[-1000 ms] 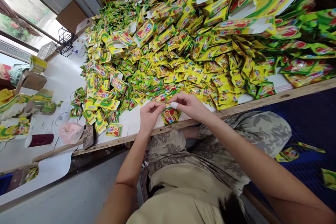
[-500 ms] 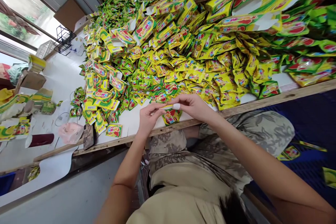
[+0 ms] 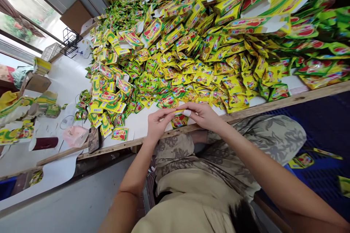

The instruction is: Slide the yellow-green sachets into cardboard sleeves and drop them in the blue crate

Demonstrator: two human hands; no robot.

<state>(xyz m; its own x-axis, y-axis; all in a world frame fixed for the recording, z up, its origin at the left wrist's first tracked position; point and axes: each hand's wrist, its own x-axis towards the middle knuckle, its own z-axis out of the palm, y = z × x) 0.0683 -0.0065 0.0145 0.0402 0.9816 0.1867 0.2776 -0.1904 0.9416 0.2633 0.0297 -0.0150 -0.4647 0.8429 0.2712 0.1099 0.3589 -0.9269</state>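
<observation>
My left hand point(image 3: 158, 122) and my right hand point(image 3: 203, 115) meet over the table's front edge, both pinched on the top of one small yellow-green packet point(image 3: 178, 119) with red fruit on it. The packet hangs just above the white tabletop point(image 3: 142, 125). One fingertip of my right hand wears white tape. Right behind my hands lies a big heap of the same small sachets point(image 3: 191, 76), and folded yellow-green cartons point(image 3: 237, 22) are piled further back.
A single packet point(image 3: 119, 134) lies left of my hands beside a dark phone-like object point(image 3: 93, 139). Further left sit a pink pouch point(image 3: 74, 135), a dark red tube point(image 3: 43, 143) and cardboard boxes point(image 3: 35, 83). A wire basket point(image 3: 69, 40) stands at the back. Blue crates point(image 3: 322, 131) lie right.
My hands have drawn closer together on the packet and lifted slightly toward the heap. The rest of the table looks the same.
</observation>
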